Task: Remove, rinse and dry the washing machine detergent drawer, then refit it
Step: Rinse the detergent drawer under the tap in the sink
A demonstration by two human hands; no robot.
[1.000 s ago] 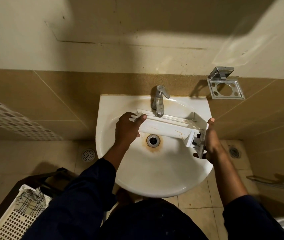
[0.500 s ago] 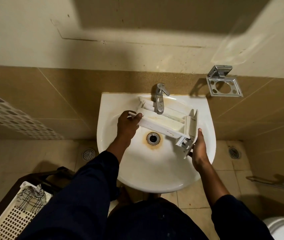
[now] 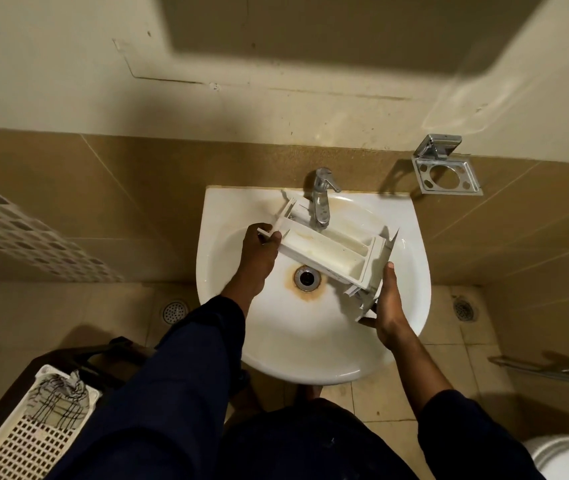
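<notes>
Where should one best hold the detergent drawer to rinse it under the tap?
By its two short ends, from either side: left hand on the rear end, right hand on the front panel. The detergent drawer is long, and this leaves its open compartments free under the tap.

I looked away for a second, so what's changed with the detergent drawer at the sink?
The detergent drawer has swung: its front-panel end came toward the person, and its compartments now face up. The right hand followed, inward from the sink rim. The left hand keeps gripping the other end; the tap is unchanged.
</notes>
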